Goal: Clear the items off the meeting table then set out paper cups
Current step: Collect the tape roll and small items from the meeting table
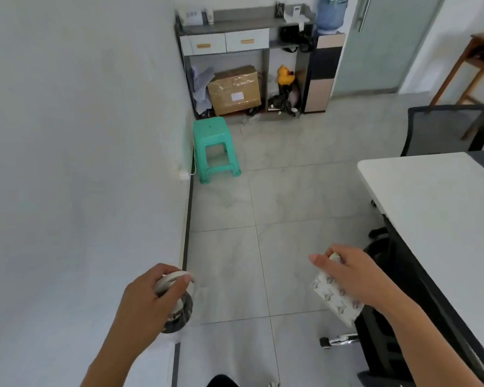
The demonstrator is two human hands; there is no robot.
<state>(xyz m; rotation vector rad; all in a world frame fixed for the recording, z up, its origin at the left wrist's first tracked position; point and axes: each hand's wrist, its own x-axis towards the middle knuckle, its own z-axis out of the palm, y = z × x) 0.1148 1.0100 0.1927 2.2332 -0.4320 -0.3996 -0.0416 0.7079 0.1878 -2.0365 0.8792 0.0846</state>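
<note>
**A:** Two hands in view, both loaded. The left grip (148,300) has its fingers and thumb curled round two tape rolls, one white roll (176,277) stacked on one dark roll (182,312). It holds them over the floor, well to the left of the worktop (436,208).

**B:** And the other hand?

**A:** The right grip (352,272) is wrapped round one patterned packet (334,298), and something small and pale green shows at the fingertips. I cannot tell what that is. The hand hangs just off the worktop's near-left edge, above the floor tiles.

**B:** What stands around it?

**A:** One black chair (380,331) is tucked under the worktop's left side, directly below the packet, with one silver leg of its base poking out onto the tiles. One mesh-backed chair (444,129) sits at the worktop's far end.

**B:** Further off?

**A:** Beyond the worktop's far-left corner one green stool (215,146) stands against the wall. Behind the stool is one grey cabinet (235,23) with two white drawers. Under the drawers sit one taped cardboard box (235,90) and one yellow duck toy (285,75). On the side of the cabinet nearer the worktop, one blue water bottle (331,13) tops a dispenser
</note>
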